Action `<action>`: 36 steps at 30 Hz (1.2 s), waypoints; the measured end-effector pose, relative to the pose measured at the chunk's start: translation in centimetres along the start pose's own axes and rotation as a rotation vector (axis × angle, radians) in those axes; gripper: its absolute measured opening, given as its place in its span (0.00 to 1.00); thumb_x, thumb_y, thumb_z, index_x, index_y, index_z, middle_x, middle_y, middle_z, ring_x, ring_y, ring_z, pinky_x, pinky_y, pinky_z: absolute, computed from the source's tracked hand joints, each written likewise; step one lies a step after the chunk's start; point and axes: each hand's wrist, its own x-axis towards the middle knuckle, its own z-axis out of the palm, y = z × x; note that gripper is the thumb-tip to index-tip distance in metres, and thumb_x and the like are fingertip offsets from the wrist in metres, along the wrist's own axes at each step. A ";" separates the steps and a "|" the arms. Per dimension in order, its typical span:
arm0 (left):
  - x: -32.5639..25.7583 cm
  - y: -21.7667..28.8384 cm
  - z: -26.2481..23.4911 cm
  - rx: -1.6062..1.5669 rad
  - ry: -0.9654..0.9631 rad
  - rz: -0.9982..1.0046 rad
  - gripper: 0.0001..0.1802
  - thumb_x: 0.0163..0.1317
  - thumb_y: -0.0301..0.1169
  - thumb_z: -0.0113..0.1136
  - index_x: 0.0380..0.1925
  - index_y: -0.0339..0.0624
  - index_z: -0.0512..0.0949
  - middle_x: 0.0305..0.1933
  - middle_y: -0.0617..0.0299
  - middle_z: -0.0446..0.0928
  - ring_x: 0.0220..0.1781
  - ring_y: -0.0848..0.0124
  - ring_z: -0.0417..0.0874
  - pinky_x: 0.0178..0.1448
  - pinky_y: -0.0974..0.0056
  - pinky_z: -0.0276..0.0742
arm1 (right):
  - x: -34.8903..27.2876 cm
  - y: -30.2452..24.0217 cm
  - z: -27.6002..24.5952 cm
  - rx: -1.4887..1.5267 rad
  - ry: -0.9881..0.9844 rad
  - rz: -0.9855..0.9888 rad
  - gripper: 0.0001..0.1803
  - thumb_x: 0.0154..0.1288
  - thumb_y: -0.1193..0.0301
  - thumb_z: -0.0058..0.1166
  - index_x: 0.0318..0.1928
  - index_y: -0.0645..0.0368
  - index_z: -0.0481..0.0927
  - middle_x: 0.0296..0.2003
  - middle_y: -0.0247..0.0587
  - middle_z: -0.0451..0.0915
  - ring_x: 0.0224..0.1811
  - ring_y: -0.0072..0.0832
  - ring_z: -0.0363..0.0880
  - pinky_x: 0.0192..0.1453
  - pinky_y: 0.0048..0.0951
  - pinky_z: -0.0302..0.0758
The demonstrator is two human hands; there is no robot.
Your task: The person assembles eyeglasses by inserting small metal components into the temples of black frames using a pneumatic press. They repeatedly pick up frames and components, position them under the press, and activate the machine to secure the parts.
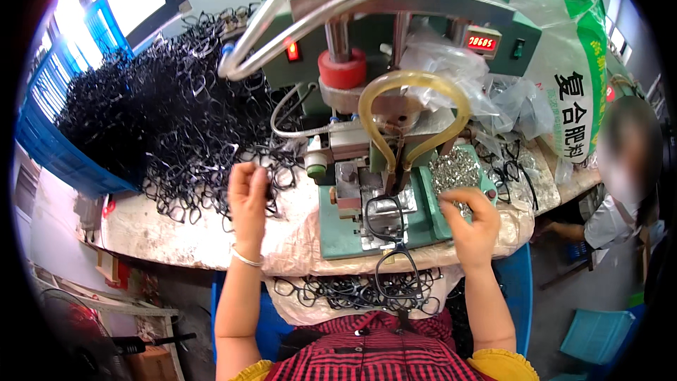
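Beside left hand (248,194), blue crate (49,148), black frames (127,106)

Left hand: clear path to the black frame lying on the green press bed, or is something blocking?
Probably yes. The left hand is raised at the edge of the black frame pile, its fingers closed on something black. The frame on the press bed lies to its right across open bench, though the right hand is nearer.

Head view, single wide fisheye: worn on the person's head, facing forward and steeply down over the workbench (162,229) and green press machine (367,229). Near range; both forearms enter from the lower edge, lap at the bottom. Straight edges bend toward the dark circular rim.
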 end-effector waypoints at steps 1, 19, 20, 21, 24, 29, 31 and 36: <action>0.1 1.0 1.1 -0.038 -0.047 -0.063 0.06 0.74 0.34 0.55 0.38 0.47 0.75 0.29 0.74 0.72 0.26 0.87 0.66 0.28 0.79 0.61 | 1.2 -0.9 1.1 0.009 -0.023 -0.066 0.06 0.53 0.81 0.63 0.34 0.63 0.85 0.35 0.42 0.85 0.39 0.33 0.82 0.46 0.30 0.76; -2.2 12.8 7.0 -0.281 -0.244 0.387 0.05 0.76 0.27 0.47 0.42 0.36 0.71 0.48 0.47 0.76 0.48 0.61 0.80 0.46 0.55 0.83 | 0.5 -4.9 6.0 0.734 -0.058 0.266 0.29 0.60 0.82 0.61 0.61 0.67 0.66 0.45 0.44 0.82 0.52 0.24 0.79 0.61 0.27 0.71; -2.2 12.5 6.9 -0.255 -0.280 0.480 0.05 0.75 0.27 0.48 0.43 0.35 0.71 0.47 0.46 0.76 0.49 0.60 0.81 0.47 0.56 0.82 | 0.2 -5.0 5.6 0.677 -0.080 0.205 0.30 0.60 0.82 0.60 0.62 0.67 0.65 0.47 0.45 0.82 0.54 0.25 0.79 0.62 0.27 0.71; -2.7 11.9 7.0 -0.260 -0.279 0.543 0.06 0.74 0.28 0.50 0.38 0.38 0.74 0.44 0.50 0.81 0.45 0.62 0.84 0.47 0.55 0.81 | -0.1 -5.3 5.1 0.615 -0.102 0.148 0.31 0.60 0.82 0.60 0.63 0.67 0.65 0.49 0.46 0.81 0.55 0.25 0.79 0.62 0.27 0.71; -5.5 11.3 6.6 0.171 -0.497 0.627 0.06 0.67 0.27 0.59 0.29 0.45 0.79 0.40 0.58 0.86 0.38 0.65 0.85 0.52 0.52 0.80 | 1.0 -3.5 2.3 0.158 -0.197 -0.059 0.20 0.59 0.76 0.60 0.54 0.64 0.78 0.55 0.53 0.79 0.60 0.41 0.77 0.67 0.37 0.69; -5.7 9.6 8.8 0.226 -0.732 0.902 0.12 0.49 0.25 0.71 0.36 0.46 0.86 0.42 0.61 0.87 0.35 0.64 0.83 0.57 0.50 0.78 | 1.3 5.9 -1.1 -0.683 0.008 -0.081 0.13 0.54 0.72 0.64 0.42 0.59 0.86 0.52 0.54 0.79 0.63 0.52 0.72 0.67 0.48 0.69; -5.8 9.3 8.8 0.254 -0.776 0.903 0.14 0.46 0.25 0.72 0.37 0.46 0.87 0.42 0.61 0.86 0.34 0.65 0.82 0.56 0.50 0.79 | 0.5 8.2 -1.7 -0.641 0.048 -0.064 0.12 0.52 0.71 0.66 0.39 0.57 0.86 0.51 0.55 0.79 0.62 0.53 0.72 0.66 0.47 0.69; -5.4 9.6 8.9 0.236 -0.799 0.887 0.13 0.46 0.25 0.73 0.36 0.46 0.87 0.44 0.62 0.86 0.33 0.65 0.80 0.54 0.50 0.79 | 1.7 8.4 0.0 -0.602 0.120 -0.154 0.07 0.51 0.72 0.67 0.33 0.54 0.85 0.46 0.44 0.80 0.56 0.44 0.76 0.54 0.44 0.74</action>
